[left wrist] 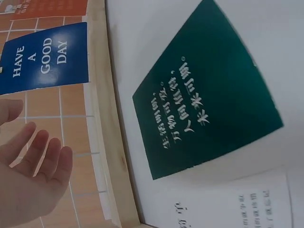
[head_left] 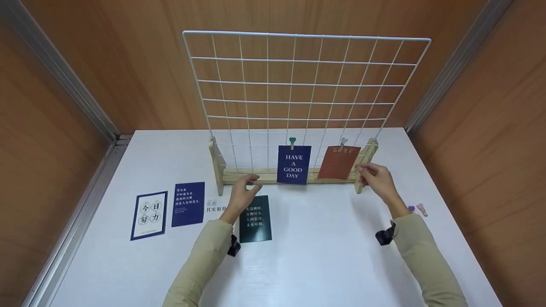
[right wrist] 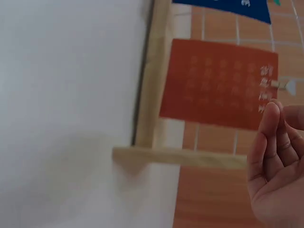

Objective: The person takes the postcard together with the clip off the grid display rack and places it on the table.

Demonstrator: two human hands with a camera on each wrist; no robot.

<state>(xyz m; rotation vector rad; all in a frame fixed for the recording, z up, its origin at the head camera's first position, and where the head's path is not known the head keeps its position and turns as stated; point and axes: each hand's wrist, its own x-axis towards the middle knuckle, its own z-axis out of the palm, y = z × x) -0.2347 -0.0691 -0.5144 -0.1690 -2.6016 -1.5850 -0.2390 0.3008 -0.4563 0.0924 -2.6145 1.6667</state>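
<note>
A white wire grid panel [head_left: 291, 83] stands in a wooden base [head_left: 245, 177]. A blue "HAVE A GOOD DAY" card [head_left: 294, 166] hangs on it from a green heart clothespin [head_left: 292, 142]. To its right, a tilted red card [head_left: 338, 163] hangs from a whitish heart clothespin [head_left: 344, 142]. My right hand [head_left: 377, 179] hovers by the red card's right edge, its thumb and fingertips close together with nothing seen between them. In front of the base's left part is my left hand [head_left: 242, 195], empty, fingers loosely bent. Beneath it lies a dark green card [left wrist: 204, 95].
Left on the white table [head_left: 315, 256] lie a white blue-bordered card [head_left: 149, 215], a blue card [head_left: 188, 204] and a white card [head_left: 214, 204] partly covered by my left arm. Purple [head_left: 411, 208] and pink [head_left: 422, 209] clothespins lie beside my right wrist. Wooden walls surround the table.
</note>
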